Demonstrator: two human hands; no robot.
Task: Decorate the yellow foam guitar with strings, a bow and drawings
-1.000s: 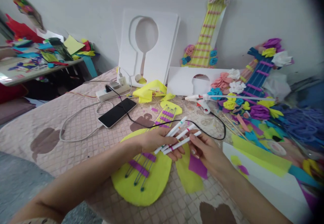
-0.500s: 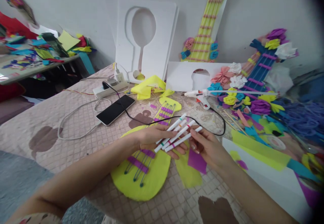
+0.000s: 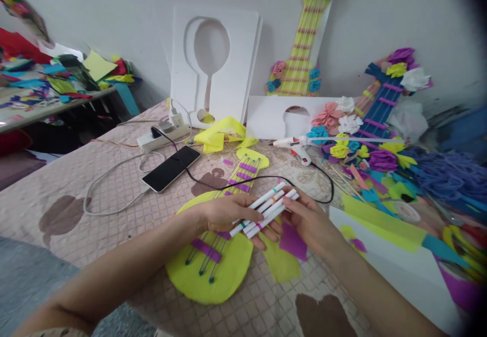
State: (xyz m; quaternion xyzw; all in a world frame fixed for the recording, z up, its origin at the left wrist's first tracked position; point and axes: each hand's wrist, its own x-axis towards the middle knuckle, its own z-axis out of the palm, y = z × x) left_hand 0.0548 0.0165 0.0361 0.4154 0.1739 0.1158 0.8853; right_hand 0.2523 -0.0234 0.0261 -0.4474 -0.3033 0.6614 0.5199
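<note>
White pens (image 3: 272, 216): L hand (image 3: 225, 212) gripping bunch, R hand (image 3: 307, 219) pinching far ends; step prob. sorting; next needs steady L hold

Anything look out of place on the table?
Mildly: the black cord of the glue gun lies across the phone and the yellow guitar, so it might snag.

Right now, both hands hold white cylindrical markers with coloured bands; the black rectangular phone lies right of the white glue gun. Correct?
No: the head view shows the black rectangular phone left, not right, of the white glue gun. Left hand and right hand do hold the markers.
</note>
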